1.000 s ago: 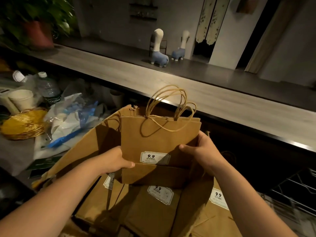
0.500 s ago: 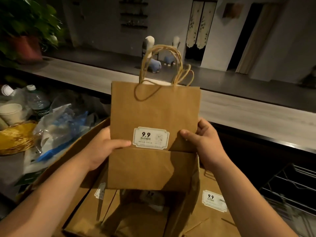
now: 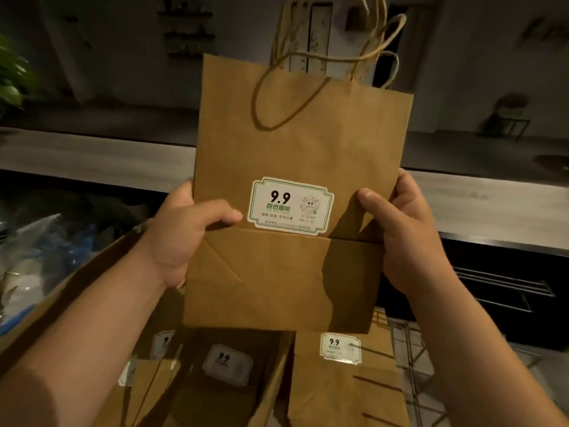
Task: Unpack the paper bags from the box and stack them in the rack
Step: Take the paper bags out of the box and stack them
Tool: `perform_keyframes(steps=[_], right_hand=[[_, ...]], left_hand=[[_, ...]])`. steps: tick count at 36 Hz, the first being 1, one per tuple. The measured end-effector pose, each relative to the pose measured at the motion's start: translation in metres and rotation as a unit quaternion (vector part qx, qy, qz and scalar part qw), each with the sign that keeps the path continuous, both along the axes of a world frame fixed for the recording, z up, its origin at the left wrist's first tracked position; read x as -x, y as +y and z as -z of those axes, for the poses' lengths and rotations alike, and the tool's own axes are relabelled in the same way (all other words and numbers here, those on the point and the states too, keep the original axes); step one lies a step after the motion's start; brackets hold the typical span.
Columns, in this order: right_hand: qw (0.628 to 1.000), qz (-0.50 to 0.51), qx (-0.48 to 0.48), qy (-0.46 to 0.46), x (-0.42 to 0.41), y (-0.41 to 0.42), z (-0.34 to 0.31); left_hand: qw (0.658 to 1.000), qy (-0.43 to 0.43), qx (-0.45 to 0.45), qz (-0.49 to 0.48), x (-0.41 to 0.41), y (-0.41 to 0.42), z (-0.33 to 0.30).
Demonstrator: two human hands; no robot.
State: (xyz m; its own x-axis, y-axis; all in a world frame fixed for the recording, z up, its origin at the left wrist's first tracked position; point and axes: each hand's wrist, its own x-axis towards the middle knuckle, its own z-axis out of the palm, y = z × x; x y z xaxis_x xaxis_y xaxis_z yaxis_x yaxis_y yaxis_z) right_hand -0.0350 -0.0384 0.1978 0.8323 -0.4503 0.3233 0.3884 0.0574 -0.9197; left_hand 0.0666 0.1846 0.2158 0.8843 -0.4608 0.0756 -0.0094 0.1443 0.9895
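I hold a flat brown paper bag (image 3: 308, 143) upright at chest height, its "9.9" label facing me and its twine handles at the top. My left hand (image 3: 184, 238) grips its left edge, thumb on the front. My right hand (image 3: 403, 232) grips the right edge the same way. Below, the open cardboard box (image 3: 77, 291) holds more folded bags (image 3: 228, 365) with the same label. Another labelled bag (image 3: 341, 383) lies at the lower right on a wire rack (image 3: 412, 340).
A long wooden counter (image 3: 92, 155) runs across behind the bag. Crumpled plastic wrapping (image 3: 34, 251) lies left of the box. Dark wire shelving (image 3: 505, 288) sits under the counter at the right. A green plant (image 3: 10, 75) stands at the far left.
Both hands have lifted the bag up out of the box and nearer to the camera. It now stands clear above the box's contents. The view has tilted and moved right.
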Motion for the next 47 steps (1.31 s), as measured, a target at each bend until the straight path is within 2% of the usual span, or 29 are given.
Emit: perform_keyframes(steps=[9, 14, 19, 27, 35, 39, 47], right_hand=[[0.983, 0.092, -0.011, 0.160, 0.055, -0.060, 0.053], [0.973, 0.101, -0.049, 0.202, 0.083, -0.079, 0.085], [0.955, 0.129, -0.025, 0.267, 0.099, -0.093, 0.108], [0.944, 0.125, 0.003, 0.305, 0.103, -0.102, 0.132], [0.931, 0.129, 0.040, 0.340, 0.086, -0.090, 0.162], [0.923, 0.125, 0.026, 0.363, 0.072, -0.084, 0.174], [0.866, 0.154, 0.057, 0.473, 0.037, -0.083, 0.200]], left_hand=[[0.997, 0.025, -0.074, 0.024, 0.052, -0.077, 0.045], [0.990, 0.000, -0.136, 0.034, 0.073, -0.102, 0.069], [0.980, 0.007, -0.195, 0.043, 0.087, -0.116, 0.096], [0.967, 0.017, -0.251, -0.048, 0.102, -0.137, 0.141], [0.940, 0.055, -0.319, -0.106, 0.095, -0.143, 0.193], [0.924, 0.069, -0.354, -0.131, 0.083, -0.143, 0.218], [0.905, 0.068, -0.393, -0.149, 0.060, -0.157, 0.251]])
